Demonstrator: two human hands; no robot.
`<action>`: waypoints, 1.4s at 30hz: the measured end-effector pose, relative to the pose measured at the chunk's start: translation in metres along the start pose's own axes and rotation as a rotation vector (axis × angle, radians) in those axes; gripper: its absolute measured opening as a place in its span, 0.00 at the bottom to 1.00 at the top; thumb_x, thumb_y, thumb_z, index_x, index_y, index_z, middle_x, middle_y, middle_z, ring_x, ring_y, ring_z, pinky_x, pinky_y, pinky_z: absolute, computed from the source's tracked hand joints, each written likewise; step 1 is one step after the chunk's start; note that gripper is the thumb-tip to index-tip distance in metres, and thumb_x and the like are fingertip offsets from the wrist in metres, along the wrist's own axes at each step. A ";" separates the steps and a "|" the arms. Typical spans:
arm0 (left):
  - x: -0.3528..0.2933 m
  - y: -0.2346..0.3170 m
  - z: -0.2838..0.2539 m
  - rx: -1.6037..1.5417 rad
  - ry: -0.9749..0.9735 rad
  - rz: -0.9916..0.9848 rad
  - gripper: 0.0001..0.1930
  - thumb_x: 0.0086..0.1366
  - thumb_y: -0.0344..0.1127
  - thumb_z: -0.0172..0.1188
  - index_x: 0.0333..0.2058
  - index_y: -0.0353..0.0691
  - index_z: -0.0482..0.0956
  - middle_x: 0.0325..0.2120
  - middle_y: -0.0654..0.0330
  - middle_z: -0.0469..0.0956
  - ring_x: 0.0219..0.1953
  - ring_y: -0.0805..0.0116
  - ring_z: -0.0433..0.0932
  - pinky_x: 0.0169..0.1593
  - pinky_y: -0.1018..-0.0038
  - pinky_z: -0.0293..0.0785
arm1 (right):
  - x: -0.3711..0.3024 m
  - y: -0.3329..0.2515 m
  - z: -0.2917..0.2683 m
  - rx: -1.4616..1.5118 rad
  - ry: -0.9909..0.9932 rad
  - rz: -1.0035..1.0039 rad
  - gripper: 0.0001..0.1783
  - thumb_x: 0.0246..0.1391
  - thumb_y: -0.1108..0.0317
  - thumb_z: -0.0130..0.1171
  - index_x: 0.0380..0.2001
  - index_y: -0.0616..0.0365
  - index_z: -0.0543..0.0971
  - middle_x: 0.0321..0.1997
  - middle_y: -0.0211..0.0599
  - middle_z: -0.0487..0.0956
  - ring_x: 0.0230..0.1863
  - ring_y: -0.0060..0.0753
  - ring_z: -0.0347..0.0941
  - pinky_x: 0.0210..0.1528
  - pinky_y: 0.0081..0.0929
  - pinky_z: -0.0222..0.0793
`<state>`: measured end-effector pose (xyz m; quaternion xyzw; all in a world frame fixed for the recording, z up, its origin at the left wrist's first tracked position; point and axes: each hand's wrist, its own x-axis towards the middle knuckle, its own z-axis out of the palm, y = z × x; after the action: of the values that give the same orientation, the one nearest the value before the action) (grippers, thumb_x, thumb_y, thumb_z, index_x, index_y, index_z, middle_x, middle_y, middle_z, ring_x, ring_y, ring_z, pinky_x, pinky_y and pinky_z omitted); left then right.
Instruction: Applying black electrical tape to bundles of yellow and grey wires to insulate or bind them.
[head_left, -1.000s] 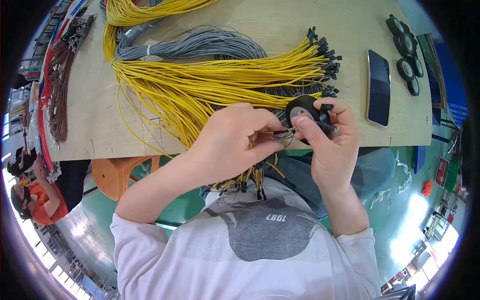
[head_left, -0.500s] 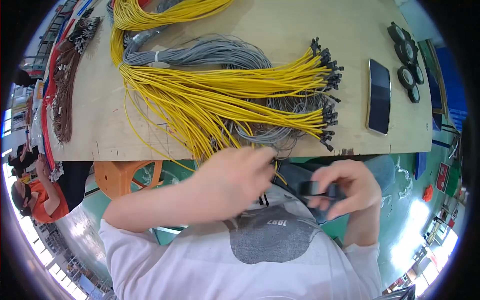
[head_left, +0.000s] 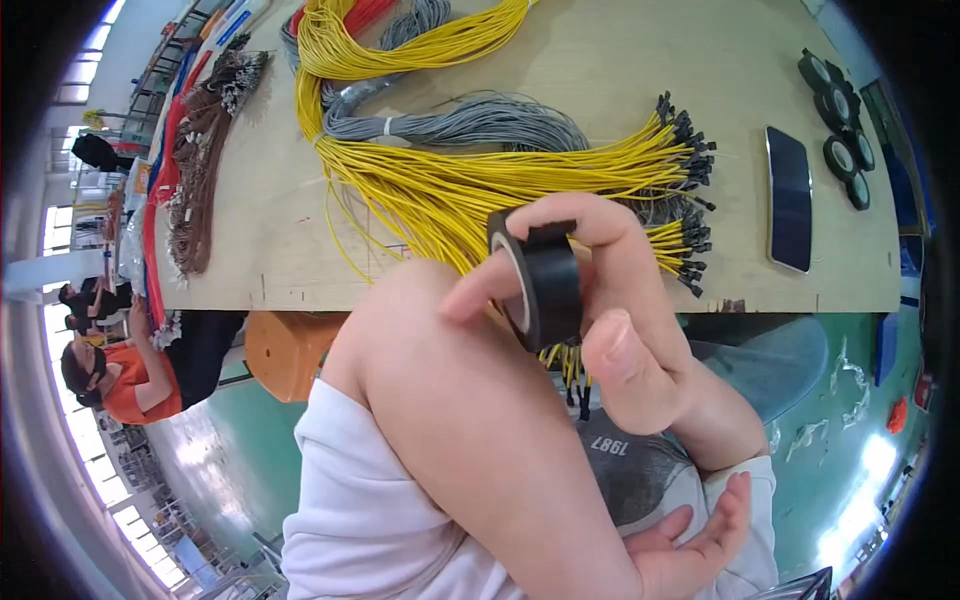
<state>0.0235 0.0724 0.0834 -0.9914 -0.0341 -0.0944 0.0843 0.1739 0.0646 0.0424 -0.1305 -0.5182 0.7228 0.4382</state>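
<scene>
A roll of black tape (head_left: 556, 285) is in the right hand (head_left: 640, 300), in front of the near edge of the counter (head_left: 740, 60) as the head view shows it. The roll is tilted so that its outer band and one flat side both show. The band is smooth and dark with a soft sheen; the side is a black ring around a thin, pale core. At the top, a short loose piece of tape stands off the band with a straight-cut end.

The right hand is clamped on the roll: one finger passes through the core and out the other side, another curls over the top. The thumb is bent beside the band; whether it touches cannot be told.

The left hand (head_left: 695, 552) is low, near the right sleeve (head_left: 752, 490), its fingers parted and curved, with nothing in it. The left forearm (head_left: 500, 450) crosses in front of the shirt.

Past the roll, bright yellow wires (head_left: 480, 180) with black connectors (head_left: 690, 140) lie fanned on the counter, next to bundled grey wires (head_left: 480, 122).
</scene>
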 end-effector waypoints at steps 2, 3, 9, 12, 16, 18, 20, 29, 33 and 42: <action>0.005 0.001 -0.001 -0.025 -0.019 -0.001 0.14 0.48 0.36 0.52 0.30 0.32 0.74 0.33 0.56 0.73 0.28 0.67 0.69 0.33 0.74 0.66 | 0.002 -0.011 0.014 -0.010 0.075 -0.046 0.40 0.52 0.36 0.43 0.53 0.60 0.54 0.37 0.51 0.75 0.32 0.25 0.66 0.37 0.20 0.61; 0.004 0.003 -0.003 -0.035 -0.034 -0.013 0.14 0.48 0.36 0.52 0.30 0.32 0.73 0.33 0.56 0.73 0.29 0.67 0.69 0.33 0.73 0.66 | -0.005 -0.029 0.011 0.012 0.050 0.166 0.44 0.48 0.32 0.43 0.52 0.60 0.54 0.37 0.50 0.75 0.32 0.24 0.67 0.37 0.20 0.61; 0.009 0.008 -0.004 -0.124 -0.030 -0.019 0.14 0.47 0.36 0.53 0.31 0.32 0.73 0.33 0.55 0.73 0.30 0.65 0.70 0.35 0.71 0.67 | -0.005 -0.020 0.004 0.028 0.055 0.171 0.50 0.42 0.26 0.42 0.52 0.61 0.55 0.38 0.48 0.72 0.39 0.31 0.70 0.45 0.26 0.63; 0.002 0.009 -0.003 -0.172 -0.023 -0.037 0.14 0.47 0.36 0.53 0.31 0.32 0.73 0.34 0.55 0.73 0.31 0.64 0.70 0.35 0.71 0.67 | -0.004 -0.012 -0.005 0.078 -0.090 0.059 0.50 0.41 0.25 0.42 0.51 0.60 0.55 0.38 0.49 0.73 0.38 0.30 0.70 0.38 0.22 0.64; 0.007 0.010 0.001 -0.229 -0.027 -0.076 0.14 0.47 0.36 0.53 0.31 0.33 0.73 0.34 0.55 0.73 0.32 0.63 0.70 0.36 0.69 0.67 | 0.008 -0.010 -0.005 -0.002 0.020 -0.004 0.51 0.37 0.23 0.43 0.50 0.58 0.57 0.36 0.45 0.73 0.36 0.25 0.68 0.35 0.16 0.60; 0.012 0.005 0.004 -0.254 -0.022 -0.086 0.14 0.47 0.36 0.53 0.32 0.33 0.73 0.34 0.54 0.73 0.33 0.63 0.70 0.37 0.69 0.67 | 0.007 -0.009 0.008 0.084 0.090 0.023 0.49 0.38 0.24 0.45 0.50 0.56 0.58 0.35 0.43 0.73 0.35 0.26 0.68 0.38 0.18 0.59; 0.011 0.000 0.011 -0.286 -0.021 -0.106 0.14 0.47 0.36 0.54 0.32 0.33 0.73 0.34 0.54 0.73 0.33 0.62 0.70 0.37 0.68 0.67 | 0.004 -0.041 0.012 0.024 0.074 0.370 0.48 0.38 0.23 0.43 0.48 0.56 0.59 0.33 0.43 0.73 0.34 0.28 0.68 0.39 0.20 0.61; 0.002 0.009 0.012 -0.432 -0.019 -0.184 0.14 0.47 0.36 0.54 0.33 0.33 0.73 0.35 0.53 0.73 0.35 0.59 0.71 0.39 0.65 0.68 | 0.005 -0.029 0.002 0.164 -0.082 0.201 0.51 0.34 0.21 0.39 0.43 0.62 0.62 0.36 0.41 0.71 0.38 0.24 0.67 0.41 0.20 0.62; 0.003 0.015 0.011 -0.477 -0.023 -0.224 0.15 0.47 0.36 0.54 0.33 0.34 0.73 0.35 0.53 0.73 0.36 0.58 0.71 0.40 0.64 0.68 | 0.008 -0.028 0.000 0.165 -0.058 0.147 0.50 0.37 0.23 0.42 0.43 0.63 0.61 0.38 0.45 0.71 0.39 0.29 0.69 0.43 0.23 0.64; 0.075 0.100 0.026 -0.679 0.108 -0.210 0.15 0.47 0.36 0.55 0.34 0.34 0.73 0.35 0.52 0.73 0.39 0.56 0.72 0.43 0.61 0.69 | -0.035 -0.039 -0.047 0.196 0.348 -0.087 0.36 0.53 0.31 0.25 0.41 0.55 0.59 0.24 0.49 0.73 0.23 0.34 0.68 0.43 0.29 0.64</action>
<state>0.1103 -0.0178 0.0565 -0.9475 -0.0982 -0.1608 -0.2584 0.2440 0.0707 0.0465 -0.1877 -0.3668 0.7166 0.5627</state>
